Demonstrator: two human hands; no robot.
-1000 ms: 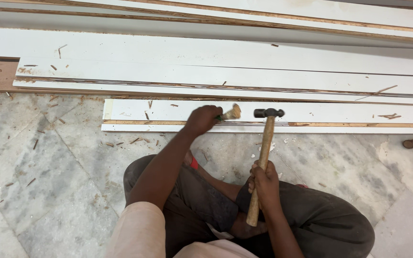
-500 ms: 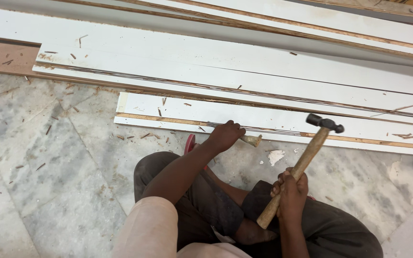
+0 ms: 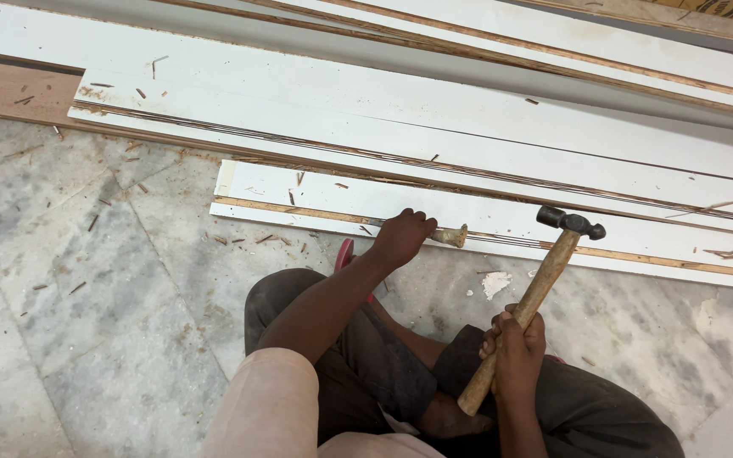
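My left hand (image 3: 402,237) grips a wooden-handled chisel (image 3: 448,235) laid along the front edge of a short white laminated board (image 3: 316,193) on the floor. My right hand (image 3: 516,345) holds a hammer (image 3: 526,305) by its wooden handle. The dark metal hammer head (image 3: 571,222) is raised just right of the chisel's butt end, not touching it. I sit on the floor with knees bent, dark trousers below the hands.
Several long white laminated boards (image 3: 468,110) with brown edges lie stacked behind the short one. Wood splinters (image 3: 258,238) and a white scrap (image 3: 495,282) litter the grey marble floor (image 3: 86,322). A brown panel (image 3: 10,92) lies at far left.
The view has drifted, so the boards sit further right in frame. The hammer has tilted and its head swung right, away from the chisel's butt. My left hand still holds the chisel at the board's edge.
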